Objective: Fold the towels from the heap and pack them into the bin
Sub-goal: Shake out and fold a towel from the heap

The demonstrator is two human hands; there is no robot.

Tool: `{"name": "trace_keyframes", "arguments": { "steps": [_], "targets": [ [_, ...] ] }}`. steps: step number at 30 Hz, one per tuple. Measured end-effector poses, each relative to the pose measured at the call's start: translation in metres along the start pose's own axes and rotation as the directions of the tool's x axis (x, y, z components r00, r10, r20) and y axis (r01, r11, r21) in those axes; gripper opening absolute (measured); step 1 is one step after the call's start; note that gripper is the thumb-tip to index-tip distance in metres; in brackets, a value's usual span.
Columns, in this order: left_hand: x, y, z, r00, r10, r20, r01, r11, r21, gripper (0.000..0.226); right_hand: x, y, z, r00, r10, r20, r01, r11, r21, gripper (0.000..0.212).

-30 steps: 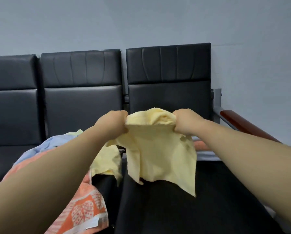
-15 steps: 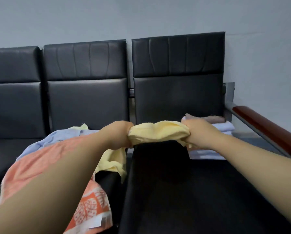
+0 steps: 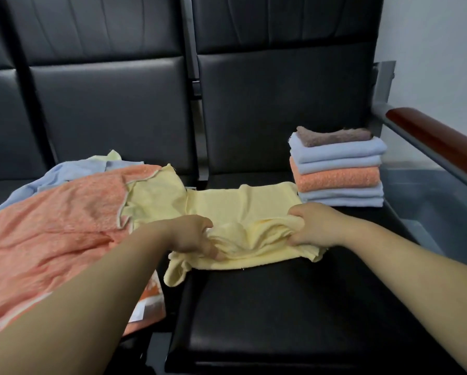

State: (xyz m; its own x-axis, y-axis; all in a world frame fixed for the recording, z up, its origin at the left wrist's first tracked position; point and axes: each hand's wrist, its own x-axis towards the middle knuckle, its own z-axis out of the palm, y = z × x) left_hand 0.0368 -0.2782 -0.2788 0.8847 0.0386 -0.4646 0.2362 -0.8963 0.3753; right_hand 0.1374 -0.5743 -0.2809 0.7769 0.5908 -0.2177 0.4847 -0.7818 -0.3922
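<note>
A pale yellow towel (image 3: 240, 209) lies spread on the black seat (image 3: 294, 307) in front of me, its near edge bunched. My left hand (image 3: 191, 235) grips the bunched cloth at its left side. My right hand (image 3: 312, 226) grips it at the right side. To the left lies the heap (image 3: 51, 220) of loose towels: orange on top, a second yellow one (image 3: 153, 196) and a light blue one (image 3: 64, 171) beneath. No bin is in view.
A stack of folded towels (image 3: 337, 169), brown on top, then blue and orange, stands at the back right of the same seat. A wooden armrest (image 3: 438, 142) runs along the right. Black seat backs (image 3: 281, 90) rise behind.
Both hands have come down from chest height and laid the yellow towel on the seat. The view has tilted down, showing the folded stack.
</note>
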Motion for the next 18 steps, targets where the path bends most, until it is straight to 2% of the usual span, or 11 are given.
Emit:
{"name": "trace_keyframes", "arguments": {
  "steps": [5,9,12,15,16,18],
  "targets": [
    [0.003,0.021,0.009,0.997,0.002,-0.081,-0.009,0.996,-0.088,0.069,0.010,0.003,0.017,1.000,-0.008,-0.016,0.008,1.000,0.029,0.026],
    [-0.004,0.028,0.017,0.997,-0.041,-0.064,0.032,0.990,-0.137,0.086,0.006,0.002,0.021,0.999,0.024,0.043,-0.023,0.999,-0.026,0.026],
    [-0.012,0.025,0.023,0.998,-0.042,0.042,0.049,0.985,-0.166,0.080,-0.003,0.000,0.020,0.981,0.083,0.177,-0.085,0.996,0.004,0.025],
    [-0.023,0.023,0.029,0.986,-0.058,0.157,0.089,0.976,-0.199,0.103,-0.021,0.000,0.019,0.941,0.117,0.316,-0.132,0.991,0.024,0.028],
    [-0.028,0.023,0.031,0.979,-0.050,0.199,0.093,0.972,-0.216,0.103,-0.028,-0.001,0.018,0.925,0.119,0.361,-0.137,0.990,0.024,0.028],
    [-0.039,0.025,0.035,0.956,-0.005,0.294,0.092,0.955,-0.281,0.084,-0.045,-0.003,0.018,0.890,0.114,0.442,-0.136,0.991,0.018,0.026]
  ]
}}
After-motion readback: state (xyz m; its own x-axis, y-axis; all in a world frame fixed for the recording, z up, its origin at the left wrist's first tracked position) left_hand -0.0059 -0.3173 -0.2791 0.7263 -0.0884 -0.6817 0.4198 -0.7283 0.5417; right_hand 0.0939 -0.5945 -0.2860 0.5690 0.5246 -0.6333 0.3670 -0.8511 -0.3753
